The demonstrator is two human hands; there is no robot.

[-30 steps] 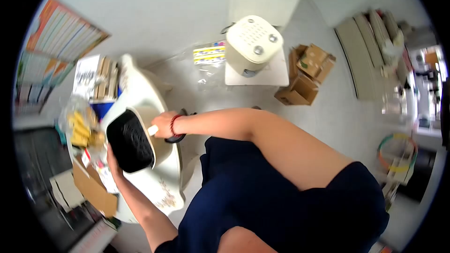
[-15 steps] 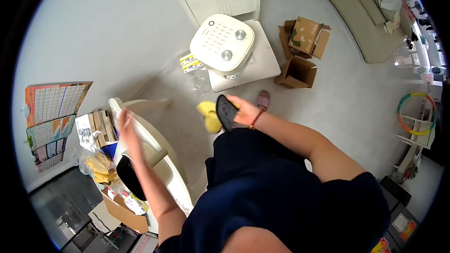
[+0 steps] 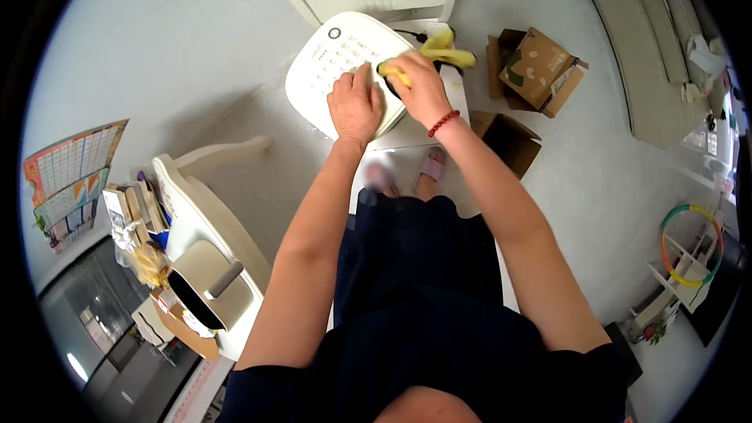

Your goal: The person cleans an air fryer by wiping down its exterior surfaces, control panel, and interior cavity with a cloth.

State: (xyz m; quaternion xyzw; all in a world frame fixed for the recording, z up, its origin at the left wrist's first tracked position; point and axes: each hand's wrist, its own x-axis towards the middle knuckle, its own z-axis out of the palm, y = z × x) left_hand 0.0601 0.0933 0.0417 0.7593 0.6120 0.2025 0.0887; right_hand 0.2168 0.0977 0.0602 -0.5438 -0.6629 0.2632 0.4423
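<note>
A cream appliance [image 3: 321, 55] with a round-cornered top and printed markings stands on a white chair seat [image 3: 403, 137]. My left hand [image 3: 355, 106] lies on its top with the fingers spread, holding nothing. Near the right edge of that top, my right hand [image 3: 419, 86] is closed on a yellow and black item [image 3: 448, 51]; its exact shape is blurred, and yellow parts stick out on the far side. A cream drawer [image 3: 207, 282] with a handle and a dark interior rests on the white table at the left.
Open cardboard boxes [image 3: 540, 70] lie on the floor right of the chair. Books and yellow packages [image 3: 147, 262] crowd the table's left side. A sofa [image 3: 638, 55] stands at the upper right, and a coloured hoop [image 3: 691, 244] is at the far right.
Both hands have left the drawer, which now sits on the table. My left hand has come onto the appliance. My right hand has taken hold of the yellow and black item and moved to the appliance.
</note>
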